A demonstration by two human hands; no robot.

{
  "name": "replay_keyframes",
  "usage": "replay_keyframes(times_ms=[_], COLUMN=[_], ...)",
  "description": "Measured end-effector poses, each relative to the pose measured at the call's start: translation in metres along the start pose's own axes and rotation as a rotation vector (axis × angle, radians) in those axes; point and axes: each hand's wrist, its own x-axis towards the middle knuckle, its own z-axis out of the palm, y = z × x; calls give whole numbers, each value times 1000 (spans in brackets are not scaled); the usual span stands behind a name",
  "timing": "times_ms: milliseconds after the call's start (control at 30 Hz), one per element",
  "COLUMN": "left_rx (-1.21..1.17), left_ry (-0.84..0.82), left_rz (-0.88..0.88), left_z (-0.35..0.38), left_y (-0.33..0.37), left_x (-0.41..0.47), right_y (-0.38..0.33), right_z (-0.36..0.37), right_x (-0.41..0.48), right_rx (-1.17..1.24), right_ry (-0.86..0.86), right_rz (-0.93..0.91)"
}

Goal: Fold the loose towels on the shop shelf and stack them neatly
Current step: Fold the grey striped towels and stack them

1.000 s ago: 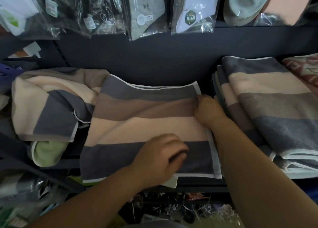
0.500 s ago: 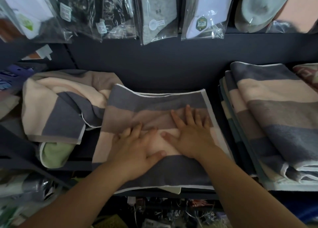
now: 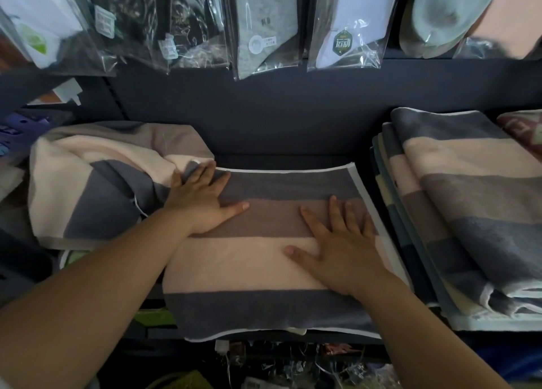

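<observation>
A folded striped towel [image 3: 258, 274] in grey, brown and cream lies flat in the middle of the dark shelf [image 3: 293, 130]. My left hand [image 3: 199, 203] presses flat on its far left corner, fingers straight. Flat on the towel's right side, near the white edge, lies my right hand [image 3: 340, 242] with fingers spread. A loose, crumpled towel [image 3: 96, 177] of the same stripes is bunched at the left, touching my left hand. At the right stands a stack of folded striped towels [image 3: 469, 212].
Packaged socks and goods [image 3: 264, 21] hang in clear bags above the shelf's back wall. A green cloth [image 3: 73, 256] peeks out under the crumpled towel. A patterned red towel [image 3: 525, 124] sits at the far right. Cluttered items fill the lower shelf [image 3: 293, 365].
Both hands slid apart across the folded towel: the left went to its far left corner, the right to its right side. A second ago the hands were curled at the towel's edges.
</observation>
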Motion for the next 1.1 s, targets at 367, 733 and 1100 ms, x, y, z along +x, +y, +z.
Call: replay_keyframes(times_ms=[367,733,1100], left_rx=[125,-29,-254], left_ry=[137,173,560], left_rz=[152,30,-41], left_z=[-5,-37,-55], left_y=[-13,-44,-48], left_x=[12,50,70], right_y=[14,50,55], right_z=[-47,-78,-103], right_x=[80,144,155], right_rx=[-185,-250,66], right_ry=[57,78,348], right_rz=[107,68,106])
